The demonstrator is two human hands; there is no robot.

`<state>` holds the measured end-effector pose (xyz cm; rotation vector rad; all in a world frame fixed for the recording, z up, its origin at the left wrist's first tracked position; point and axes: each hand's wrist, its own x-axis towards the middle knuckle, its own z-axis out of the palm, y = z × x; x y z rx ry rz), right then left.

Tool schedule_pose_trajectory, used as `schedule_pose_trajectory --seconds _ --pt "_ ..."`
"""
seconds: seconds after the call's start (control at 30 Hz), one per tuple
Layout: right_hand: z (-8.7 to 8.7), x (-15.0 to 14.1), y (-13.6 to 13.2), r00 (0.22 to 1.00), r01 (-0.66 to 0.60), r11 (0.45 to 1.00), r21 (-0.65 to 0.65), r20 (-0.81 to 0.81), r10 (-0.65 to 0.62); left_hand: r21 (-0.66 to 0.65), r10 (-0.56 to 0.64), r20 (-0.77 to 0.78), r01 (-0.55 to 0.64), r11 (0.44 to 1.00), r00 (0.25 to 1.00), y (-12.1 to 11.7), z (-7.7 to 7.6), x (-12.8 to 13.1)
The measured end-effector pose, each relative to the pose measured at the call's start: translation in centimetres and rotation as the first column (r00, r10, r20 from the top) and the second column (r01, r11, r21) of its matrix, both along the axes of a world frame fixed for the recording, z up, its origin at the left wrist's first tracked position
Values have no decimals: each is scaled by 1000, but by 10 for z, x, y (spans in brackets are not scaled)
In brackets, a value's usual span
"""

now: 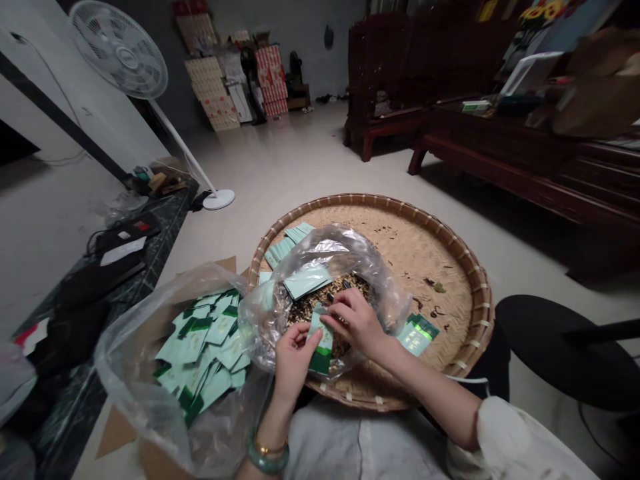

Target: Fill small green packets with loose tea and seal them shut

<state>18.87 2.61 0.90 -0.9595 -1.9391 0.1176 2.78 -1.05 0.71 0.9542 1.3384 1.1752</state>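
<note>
Green packet (321,357) pinched in my left grip (294,355), thumb on its face. My right grip (357,321), fingers curled, at its upper end; closure: cannot tell. Position: toward bamboo tray's (440,250) near edge.

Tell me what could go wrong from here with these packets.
The packet, pinched in the left hand with the right hand at its top, could slip and drop onto the mix. The stack at the mix's edge might slide in. The bag has a loose, crumpled rim that might flop over the mix.
</note>
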Motion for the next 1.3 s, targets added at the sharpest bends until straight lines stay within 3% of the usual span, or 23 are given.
schedule_pose_trajectory --seconds 0.07,0.2,0.3,0.37,0.43,0.57,0.63,0.7,0.73,0.8,0.9,0.93,1.0,1.1,1.3 --pt "2 3 0 1000 19 999 -30 -12 -19 23 3 -46 -2 1000 999 2 -2 -3" --pt "4 8 0 994 -88 990 -107 -79 79 46 54 -126 -49 998 991 4 -7 -7" --pt "7 8 -3 983 -142 941 -308 -154 98 91 87 -204 -69 993 975 3 -9 -8" --pt "9 8 -4 973 -183 848 -497 -216 83 114 105 -243 -78 990 964 3 -9 -9" --pt "11 8 -6 943 -282 718 -637 -323 84 113 123 -255 -96 989 959 4 -8 -11" --pt "8 8 -7 825 -545 435 -717 -552 124 111 138 -247 -114 987 959 4 -8 -15" --pt "4 6 -7 803 -588 307 -748 -584 117 131 115 -258 -83 988 959 5 -10 -16" --pt "-1 4 -5 809 -584 230 -779 -583 77 159 77 -297 -30 987 952 5 -12 -17" --pt "-4 4 -4 812 -578 222 -786 -581 58 185 63 -337 0 983 939 5 -13 -17" --pt "-9 4 -2 816 -567 259 -782 -577 45 298 95 -485 62 952 869 5 -13 -19" --pt "-13 6 -1 833 -535 353 -767 -550 68 510 295 -737 214 833 608 2 -10 -18" --pt "-14 6 -1 836 -529 374 -762 -544 73 523 330 -791 289 802 515 0 -8 -17" --pt "-15 4 -2 836 -527 394 -753 -542 83 454 282 -874 461 762 396 -2 -6 -13" --pt "-16 0 -3 845 -515 399 -759 -527 89 386 189 -907 563 731 376 -3 -8 -9" --pt "-10 -2 -5 860 -507 415 -755 -473 191 405 140 -861 494 769 488 2 -19 -14"
